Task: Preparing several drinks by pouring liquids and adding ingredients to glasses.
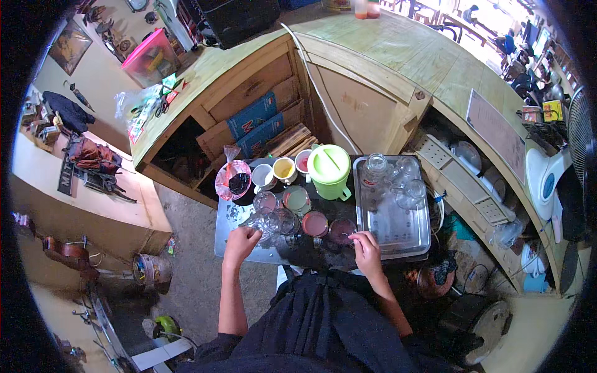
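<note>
My left hand [242, 245], its fingers curled, is at the near edge of a clear glass mug [255, 221]. Whether it grips the glass is not plain. My right hand [366, 247] pinches a thin spoon-like utensil that dips into a glass of dark reddish drink [341, 231]. Left of that stands a glass of pink drink [315, 224]. Behind are a glass of pale cloudy drink [296, 199], another clear glass [285, 221] and a glass with pinkish contents [266, 201]. A lime-green lidded pitcher [329, 170] stands farther back.
A metal tray [392, 233] on the right bears several glass mugs [410, 191]. Behind the glasses are a white cup [263, 177], a cup with yellow contents [284, 169] and a pink patterned bowl [224, 186]. Wooden counters [401, 42] surround the low table [333, 256].
</note>
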`<state>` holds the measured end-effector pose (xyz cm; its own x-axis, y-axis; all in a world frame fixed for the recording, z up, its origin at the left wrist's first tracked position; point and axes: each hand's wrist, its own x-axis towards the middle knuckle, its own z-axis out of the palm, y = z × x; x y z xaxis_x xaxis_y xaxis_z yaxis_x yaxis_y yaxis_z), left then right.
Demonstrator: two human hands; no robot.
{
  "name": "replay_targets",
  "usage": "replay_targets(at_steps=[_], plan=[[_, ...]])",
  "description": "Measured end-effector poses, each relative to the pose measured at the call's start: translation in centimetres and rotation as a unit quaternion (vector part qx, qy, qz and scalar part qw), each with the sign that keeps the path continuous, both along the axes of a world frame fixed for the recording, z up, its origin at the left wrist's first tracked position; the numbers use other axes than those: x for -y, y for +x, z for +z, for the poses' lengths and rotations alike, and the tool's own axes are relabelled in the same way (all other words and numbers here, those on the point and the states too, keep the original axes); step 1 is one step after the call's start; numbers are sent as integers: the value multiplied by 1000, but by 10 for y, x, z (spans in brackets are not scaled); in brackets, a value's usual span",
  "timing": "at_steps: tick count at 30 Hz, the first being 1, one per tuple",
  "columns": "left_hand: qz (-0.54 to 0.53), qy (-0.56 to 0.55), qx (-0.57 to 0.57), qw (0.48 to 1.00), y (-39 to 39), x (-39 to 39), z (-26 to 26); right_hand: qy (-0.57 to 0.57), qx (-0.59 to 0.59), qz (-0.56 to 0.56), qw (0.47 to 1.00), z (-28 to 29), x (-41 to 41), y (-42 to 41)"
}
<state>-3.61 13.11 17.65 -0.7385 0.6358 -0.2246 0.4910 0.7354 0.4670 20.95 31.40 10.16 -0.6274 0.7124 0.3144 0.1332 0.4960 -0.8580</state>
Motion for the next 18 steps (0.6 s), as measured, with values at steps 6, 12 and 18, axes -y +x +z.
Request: replay_targets(at_steps=[6,12,18], plan=[[7,-12,-1,1000,-2,1,-4,47,-1,59,997,18,3,4],[42,31,33,998,-8,11,-14,5,-46,-93,995,27,2,1],[123,121,127,977,-13,33,-46,-125,-122,-138,975,33,-2,-28]])
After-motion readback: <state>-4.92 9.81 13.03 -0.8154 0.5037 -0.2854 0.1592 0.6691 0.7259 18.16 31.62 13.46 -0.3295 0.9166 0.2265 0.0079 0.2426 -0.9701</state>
